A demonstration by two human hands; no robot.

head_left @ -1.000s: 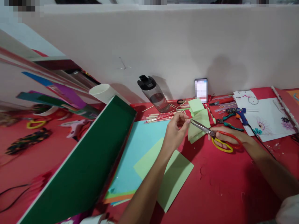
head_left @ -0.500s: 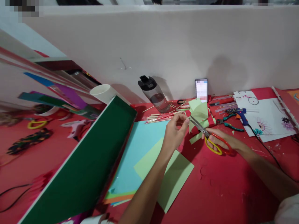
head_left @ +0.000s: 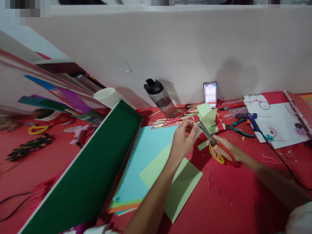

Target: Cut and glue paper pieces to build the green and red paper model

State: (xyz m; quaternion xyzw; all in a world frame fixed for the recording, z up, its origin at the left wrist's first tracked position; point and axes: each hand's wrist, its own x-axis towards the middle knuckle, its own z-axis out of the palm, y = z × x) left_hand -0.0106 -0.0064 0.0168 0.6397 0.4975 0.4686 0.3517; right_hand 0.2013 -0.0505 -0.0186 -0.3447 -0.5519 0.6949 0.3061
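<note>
My right hand (head_left: 225, 148) grips the scissors (head_left: 210, 137), which have one red and one yellow handle loop. Their blades point up and left, and the tips reach the fingertips of my left hand (head_left: 183, 138). Thumb and forefinger of that hand are pinched together; what lies between them is too small to make out. Behind the blades are folded pale green paper pieces (head_left: 207, 114), and a small green strip (head_left: 203, 145) lies below them. Under my left forearm are larger pale green sheets (head_left: 186, 185) and a light blue sheet (head_left: 133, 169).
A water bottle (head_left: 162, 100) and a phone (head_left: 210, 94) stand against the white partition. Thin sticks (head_left: 168, 123), green-handled pliers (head_left: 243, 131) and a blue glue gun (head_left: 253, 122) with its cord lie around. A dark green board (head_left: 85, 169) slants up on the left.
The scissors and my right hand have shifted slightly left, and the handle loops sit closer together. My left hand stays nearly in place, still pinching.
</note>
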